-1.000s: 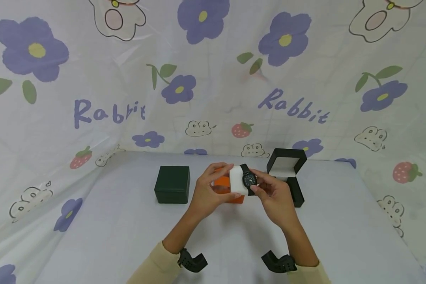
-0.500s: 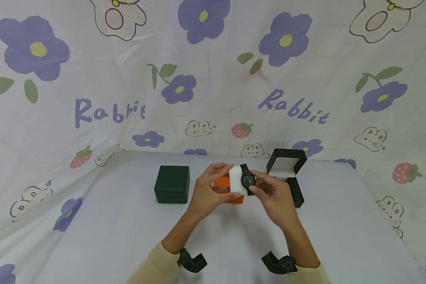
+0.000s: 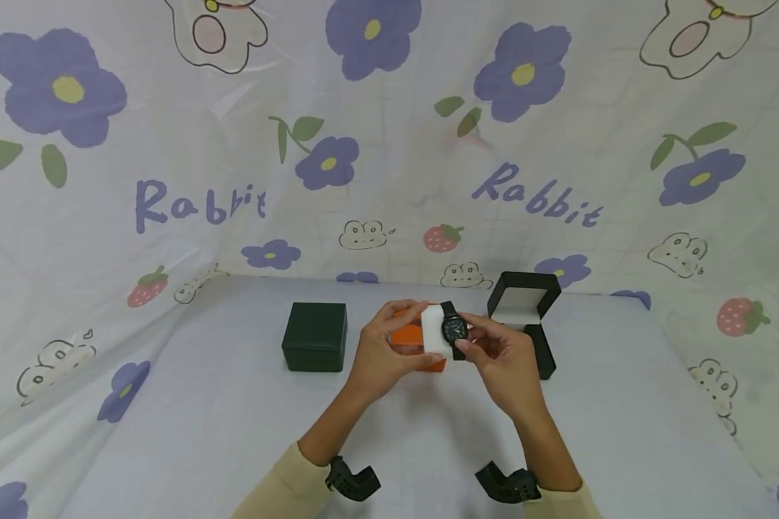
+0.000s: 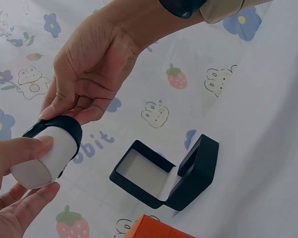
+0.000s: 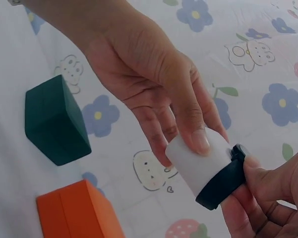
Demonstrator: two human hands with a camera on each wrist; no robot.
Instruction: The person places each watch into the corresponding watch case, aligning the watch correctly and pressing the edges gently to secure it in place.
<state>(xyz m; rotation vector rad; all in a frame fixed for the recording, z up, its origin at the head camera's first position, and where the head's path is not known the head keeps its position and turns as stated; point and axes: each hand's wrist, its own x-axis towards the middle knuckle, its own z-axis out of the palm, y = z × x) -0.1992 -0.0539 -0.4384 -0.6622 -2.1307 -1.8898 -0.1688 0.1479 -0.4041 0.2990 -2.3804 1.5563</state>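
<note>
Nearest are a person's two sleeves, the left sleeve (image 3: 284, 483) and the right sleeve (image 3: 561, 503), both pale yellow, with a black left band (image 3: 353, 481) and a black right band (image 3: 508, 484) at the wrists, over a white tabletop (image 3: 201, 404). Beyond them the forearms reach forward to one small white cushion (image 3: 432, 333), held up off the tabletop between the hands. The left hand (image 3: 381, 353) has its grip clamped on the cushion, thumb on one side and fingers on the other. The right hand (image 3: 505, 364) has its grip clamped on a black watch (image 3: 455, 329), its thumb at the lower edge of the case and its fingers by the strap. The strap passes around the cushion at the end towards the right hand, and the dark dial faces up towards the head camera. Just behind the cushion and partly hidden by it and the left hand is an orange box (image 3: 406, 334). To its left, apart from it, a dark green box (image 3: 314, 336) sits closed; to its right, behind the right hand, a black box (image 3: 542, 353) stands with its lid raised, showing a pale lining. Farthest back hangs a white cloth (image 3: 396, 180) printed with purple flowers, strawberries, rabbits and the word "Rabbit"
</note>
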